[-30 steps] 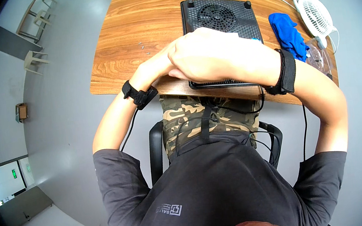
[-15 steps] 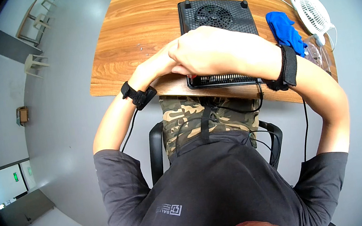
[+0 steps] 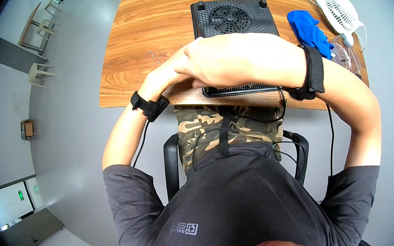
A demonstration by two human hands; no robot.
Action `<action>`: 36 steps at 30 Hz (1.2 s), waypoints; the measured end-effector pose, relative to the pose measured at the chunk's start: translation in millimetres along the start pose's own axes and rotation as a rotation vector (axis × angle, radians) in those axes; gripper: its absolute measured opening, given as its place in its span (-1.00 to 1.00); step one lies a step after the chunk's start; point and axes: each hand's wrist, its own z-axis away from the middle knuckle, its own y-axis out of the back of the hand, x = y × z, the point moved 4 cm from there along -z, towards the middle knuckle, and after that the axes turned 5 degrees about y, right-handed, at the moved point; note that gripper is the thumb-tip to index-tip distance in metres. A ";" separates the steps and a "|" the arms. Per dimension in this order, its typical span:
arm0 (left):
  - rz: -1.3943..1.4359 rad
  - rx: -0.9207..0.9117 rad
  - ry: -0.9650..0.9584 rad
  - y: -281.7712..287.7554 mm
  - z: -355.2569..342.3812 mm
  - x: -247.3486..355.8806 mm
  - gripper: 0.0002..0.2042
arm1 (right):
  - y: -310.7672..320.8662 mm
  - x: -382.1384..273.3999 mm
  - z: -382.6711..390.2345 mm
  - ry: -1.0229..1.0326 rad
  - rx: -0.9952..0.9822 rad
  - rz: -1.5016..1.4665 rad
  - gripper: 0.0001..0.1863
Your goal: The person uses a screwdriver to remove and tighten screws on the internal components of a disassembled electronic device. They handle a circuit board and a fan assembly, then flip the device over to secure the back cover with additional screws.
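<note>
A black laptop cooling pad lies on the wooden table with its round fan grille and two small feet toward the far side. My right hand reaches across its near left part, fingers curled down; whatever they grip is hidden beneath the hand. My left hand comes in from the left and meets the right one at the pad's left edge, its fingers covered by the right hand. Several tiny screw-like metal pieces lie left of the pad.
Right of the pad lie a blue cloth, a white fan with its cord, and a clear plastic bag. A black cable hangs off the near edge of the table above my lap.
My right hand has shifted slightly left and toward me, over my left hand. A red bit seen beneath it earlier no longer shows. The pad sits slightly further left in view.
</note>
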 end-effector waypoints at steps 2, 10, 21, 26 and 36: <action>0.016 -0.003 0.012 0.0 -0.7 -5.0 -0.63 | 3.3 -3.3 -6.2 -0.059 -0.035 -0.039 -0.69; -0.066 -0.011 0.056 1.4 0.7 6.1 -0.64 | 3.9 3.4 -5.0 -0.105 -0.116 0.107 -0.65; -0.005 0.003 -0.116 -1.3 -2.1 7.2 -0.64 | -4.1 0.8 -7.4 -0.063 -0.108 0.060 -0.70; -0.027 0.003 -0.088 -1.7 -3.4 5.9 -0.61 | -3.0 -4.6 -1.2 -0.113 -0.062 0.041 -0.69; -0.125 0.048 -0.109 0.5 -0.8 5.9 -0.50 | -3.4 3.7 8.5 0.001 0.105 -0.062 -0.78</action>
